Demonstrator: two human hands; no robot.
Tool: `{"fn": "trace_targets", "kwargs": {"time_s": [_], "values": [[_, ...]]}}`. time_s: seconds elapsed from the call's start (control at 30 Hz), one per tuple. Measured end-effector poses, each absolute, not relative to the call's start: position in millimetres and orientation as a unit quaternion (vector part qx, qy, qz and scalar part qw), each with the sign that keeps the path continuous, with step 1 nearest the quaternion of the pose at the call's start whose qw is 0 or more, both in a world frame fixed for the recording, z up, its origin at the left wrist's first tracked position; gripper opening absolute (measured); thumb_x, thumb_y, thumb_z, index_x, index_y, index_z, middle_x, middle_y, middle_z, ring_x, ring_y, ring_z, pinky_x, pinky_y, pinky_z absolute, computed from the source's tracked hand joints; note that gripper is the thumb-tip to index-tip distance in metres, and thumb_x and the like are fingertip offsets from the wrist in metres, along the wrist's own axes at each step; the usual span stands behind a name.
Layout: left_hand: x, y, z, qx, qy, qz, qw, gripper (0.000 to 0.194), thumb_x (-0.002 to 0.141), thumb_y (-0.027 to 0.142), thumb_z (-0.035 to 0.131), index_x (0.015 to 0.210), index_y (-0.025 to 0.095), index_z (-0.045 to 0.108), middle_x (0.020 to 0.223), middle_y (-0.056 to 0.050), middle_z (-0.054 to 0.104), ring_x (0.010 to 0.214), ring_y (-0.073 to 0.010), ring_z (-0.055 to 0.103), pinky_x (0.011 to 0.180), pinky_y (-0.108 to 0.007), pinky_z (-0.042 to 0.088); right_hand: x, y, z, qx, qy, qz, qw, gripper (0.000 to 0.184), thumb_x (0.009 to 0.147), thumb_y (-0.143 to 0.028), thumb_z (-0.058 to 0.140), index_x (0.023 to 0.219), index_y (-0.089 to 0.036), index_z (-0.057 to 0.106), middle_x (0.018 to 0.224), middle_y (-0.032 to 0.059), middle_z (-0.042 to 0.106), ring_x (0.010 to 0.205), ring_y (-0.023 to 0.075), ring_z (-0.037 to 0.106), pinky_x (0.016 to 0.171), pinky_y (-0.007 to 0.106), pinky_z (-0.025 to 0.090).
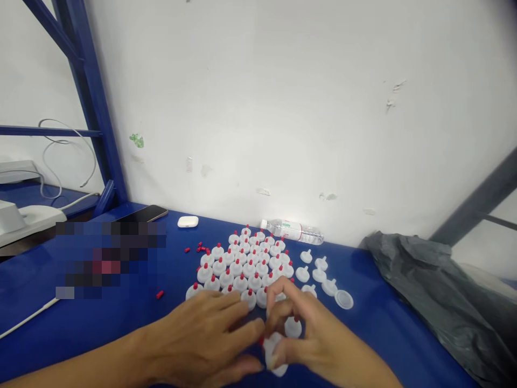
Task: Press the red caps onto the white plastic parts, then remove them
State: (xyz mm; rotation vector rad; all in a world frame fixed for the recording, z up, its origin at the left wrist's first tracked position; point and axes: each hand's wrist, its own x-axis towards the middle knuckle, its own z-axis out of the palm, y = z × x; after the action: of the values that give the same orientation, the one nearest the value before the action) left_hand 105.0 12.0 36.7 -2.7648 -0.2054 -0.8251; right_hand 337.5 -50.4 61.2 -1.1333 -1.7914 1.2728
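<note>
In my right hand (299,323), a white round nozzle lid (278,358) is pinched between thumb and fingers, tilted on its side. A small red tip cap (262,341) shows at the lid's left side. My left hand (205,334) reaches in close beside it, thumb and index finger apart near the red tip cap. Whether that index finger touches the cap, I cannot make out. Just beyond both hands stands a tight group of white nozzle lids (250,268) with red tip caps on their spouts. Another capped lid (293,327) is partly hidden behind my right hand.
Several bare lids (302,274) lie right of the group on the blue table (375,334). Loose red caps (160,294) lie left. A clear bottle (302,231), white case (188,221) and phone (145,214) sit near the wall. Dark plastic sheeting (436,291) covers the right side.
</note>
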Motion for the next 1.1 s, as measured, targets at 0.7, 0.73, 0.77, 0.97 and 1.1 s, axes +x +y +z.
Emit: {"fn": "trace_targets", "kwargs": {"time_s": [0.7,0.73,0.77,0.97,1.1], "values": [[74,90,53,-0.84,-0.453,-0.281,0.101,0.029,0.102,0.025,0.037,0.084,0.02,0.059,0.079,-0.006,0.062,0.079,-0.0229,0.059,0.061,-0.033,0.038,435,-20,67,-0.64,-0.664,-0.059,0.382,0.03,0.096,-0.053,0.062,0.095,-0.025,0.071,0.104,0.0068,0.073,0.086,0.0235,0.069,0.078,0.037,0.053],[73,93,53,-0.837,-0.469,-0.261,0.106,0.028,0.101,0.025,0.038,0.086,0.02,0.061,0.084,-0.008,0.064,0.084,-0.0251,0.06,0.059,-0.033,0.038,439,-18,64,-0.654,-0.663,-0.077,0.356,0.029,0.097,-0.052,0.06,0.096,-0.025,0.072,0.1,0.0066,0.073,0.084,0.0233,0.068,0.077,0.037,0.052],[72,95,52,-0.836,-0.481,-0.241,0.109,0.028,0.1,0.024,0.039,0.087,0.019,0.063,0.088,-0.01,0.065,0.089,-0.0271,0.061,0.058,-0.033,0.037,441,-15,60,-0.664,-0.666,-0.082,0.332,0.028,0.098,-0.05,0.059,0.097,-0.025,0.072,0.096,0.0061,0.072,0.083,0.0233,0.068,0.076,0.037,0.052],[69,101,42,-0.839,-0.515,-0.147,0.098,0.034,0.1,0.022,0.036,0.091,0.018,0.069,0.099,-0.014,0.069,0.098,-0.0317,0.065,0.063,-0.035,0.044,445,-7,45,-0.679,-0.673,-0.071,0.283,0.025,0.099,-0.042,0.055,0.099,-0.025,0.074,0.093,0.0045,0.076,0.085,0.0249,0.07,0.076,0.038,0.053],[68,104,42,-0.835,-0.532,-0.115,0.081,0.028,0.099,0.024,0.04,0.101,0.02,0.067,0.101,-0.011,0.072,0.1,-0.0296,0.067,0.069,-0.035,0.046,446,-3,36,-0.677,-0.682,-0.076,0.267,0.027,0.099,-0.038,0.054,0.104,-0.024,0.077,0.096,0.006,0.078,0.087,0.0258,0.071,0.078,0.039,0.054]]}}
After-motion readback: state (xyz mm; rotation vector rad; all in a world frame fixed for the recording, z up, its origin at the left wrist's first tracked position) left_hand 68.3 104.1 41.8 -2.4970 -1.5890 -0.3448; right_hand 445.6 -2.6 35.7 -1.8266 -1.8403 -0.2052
